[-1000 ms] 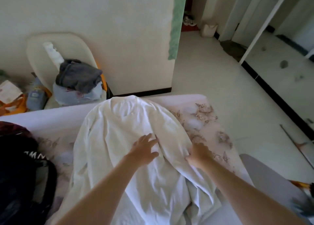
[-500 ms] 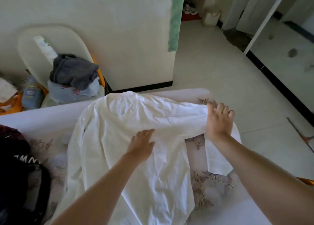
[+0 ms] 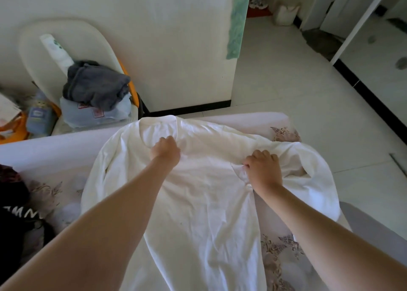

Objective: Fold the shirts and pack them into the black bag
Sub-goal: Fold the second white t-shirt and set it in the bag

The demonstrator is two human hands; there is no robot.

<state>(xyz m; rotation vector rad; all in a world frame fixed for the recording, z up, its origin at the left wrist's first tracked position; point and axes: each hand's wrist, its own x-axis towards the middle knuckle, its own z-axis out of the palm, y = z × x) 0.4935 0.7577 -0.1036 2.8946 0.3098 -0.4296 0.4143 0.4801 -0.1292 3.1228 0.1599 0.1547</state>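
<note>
Your white shirt [image 3: 198,202] lay spread on the bed [image 3: 50,194], collar at the far side. L hand [image 3: 165,152] was curled, pinching cloth just below the collar. R hand [image 3: 262,167] gripped bunched cloth by the right sleeve. Best approach, imo: pin the collar, pull the sleeve flat, then fold inward w/o creases. Black bag [image 3: 13,213] sat at the bed's left edge, mostly cut off, so I can't tell the contents.

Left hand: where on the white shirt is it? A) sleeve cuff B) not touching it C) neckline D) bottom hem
C: the left hand grips the white shirt at the lower edge of its neck opening, fingers curled into the fabric.
</note>
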